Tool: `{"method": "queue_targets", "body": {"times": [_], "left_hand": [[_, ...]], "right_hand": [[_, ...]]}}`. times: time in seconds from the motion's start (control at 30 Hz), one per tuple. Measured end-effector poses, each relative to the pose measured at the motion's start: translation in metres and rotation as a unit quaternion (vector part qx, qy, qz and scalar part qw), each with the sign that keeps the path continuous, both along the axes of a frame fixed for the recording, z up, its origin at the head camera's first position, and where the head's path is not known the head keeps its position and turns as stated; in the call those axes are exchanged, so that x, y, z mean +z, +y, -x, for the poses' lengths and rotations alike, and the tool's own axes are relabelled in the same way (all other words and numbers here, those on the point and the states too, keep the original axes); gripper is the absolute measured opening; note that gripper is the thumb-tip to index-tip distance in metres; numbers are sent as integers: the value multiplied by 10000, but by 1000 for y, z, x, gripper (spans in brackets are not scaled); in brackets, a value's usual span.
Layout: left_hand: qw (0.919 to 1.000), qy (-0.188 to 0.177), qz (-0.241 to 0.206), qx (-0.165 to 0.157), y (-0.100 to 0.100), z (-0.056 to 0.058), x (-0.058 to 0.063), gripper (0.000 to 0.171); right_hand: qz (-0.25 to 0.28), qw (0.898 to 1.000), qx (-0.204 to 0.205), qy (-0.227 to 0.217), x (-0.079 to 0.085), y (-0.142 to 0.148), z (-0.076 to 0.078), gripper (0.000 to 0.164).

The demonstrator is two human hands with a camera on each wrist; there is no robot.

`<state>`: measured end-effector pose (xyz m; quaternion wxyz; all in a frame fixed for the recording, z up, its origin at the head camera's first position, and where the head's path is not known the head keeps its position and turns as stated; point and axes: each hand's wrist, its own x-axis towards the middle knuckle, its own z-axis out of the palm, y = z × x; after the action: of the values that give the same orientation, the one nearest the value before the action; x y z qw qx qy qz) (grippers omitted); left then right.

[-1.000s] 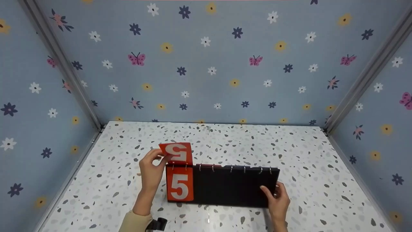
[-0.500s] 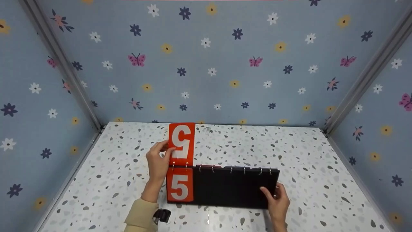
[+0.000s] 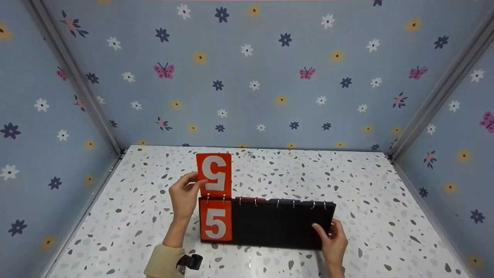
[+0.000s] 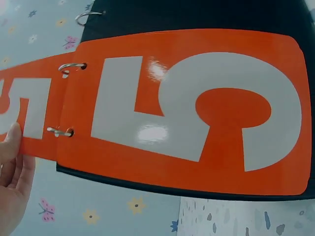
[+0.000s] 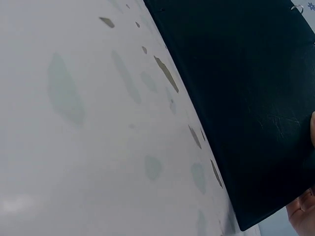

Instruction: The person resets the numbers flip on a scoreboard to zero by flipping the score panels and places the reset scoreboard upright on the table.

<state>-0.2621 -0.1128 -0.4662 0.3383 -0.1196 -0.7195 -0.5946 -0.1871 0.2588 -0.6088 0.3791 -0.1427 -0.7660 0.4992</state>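
A black flip scoreboard (image 3: pixel 276 224) stands on the table, with metal rings along its top edge. At its left end hangs an orange-red number card (image 3: pixel 227 212) with a grey 5. Another orange-red card (image 3: pixel 227 170), flipped up above the rings, shows an upside-down 5. My left hand (image 3: pixel 183 197) pinches this raised card by its left edge, thumb in front. In the left wrist view the hanging card (image 4: pixel 226 147) fills most of the picture. My right hand (image 3: pixel 335 244) grips the scoreboard's lower right edge, thumb on the front; its fingers (image 5: pixel 304 209) show partly in the right wrist view.
The speckled white table (image 3: pixel 370 216) extends around the scoreboard. Flower-patterned blue panels (image 3: pixel 262 69) enclose the back and both sides. Edges of other cards (image 3: pixel 251 199) peek out behind the board's top. A black strap device (image 3: pixel 191 261) sits at the left wrist.
The raised card has swung from a folded-back tilt to upright, and leans slightly back toward me since half a second ago. My left hand moved with it. The right hand stays put.
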Motion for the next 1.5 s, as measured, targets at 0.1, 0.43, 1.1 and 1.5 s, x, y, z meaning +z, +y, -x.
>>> {"method": "queue_targets", "body": {"times": [0.1, 0.43, 1.1, 1.5], "left_hand": [[9987, -25, -273, -429, -5, -8, 8, 17], [9958, 8, -380, -831, -9, -4, 8, 15], [9594, -2095, 1805, 546, 3, 20, -2, 27], [9858, -607, 1169, 1037, -1, -21, -20, 13]], "right_hand": [[66, 9999, -34, -136, 17, -9, -7, 32], [268, 9996, 119, 13, 24, -10, -10, 30], [-29, 9999, -42, -114, -2, 1, 3, 32], [81, 9999, 108, 55, 11, -4, -5, 32]]}}
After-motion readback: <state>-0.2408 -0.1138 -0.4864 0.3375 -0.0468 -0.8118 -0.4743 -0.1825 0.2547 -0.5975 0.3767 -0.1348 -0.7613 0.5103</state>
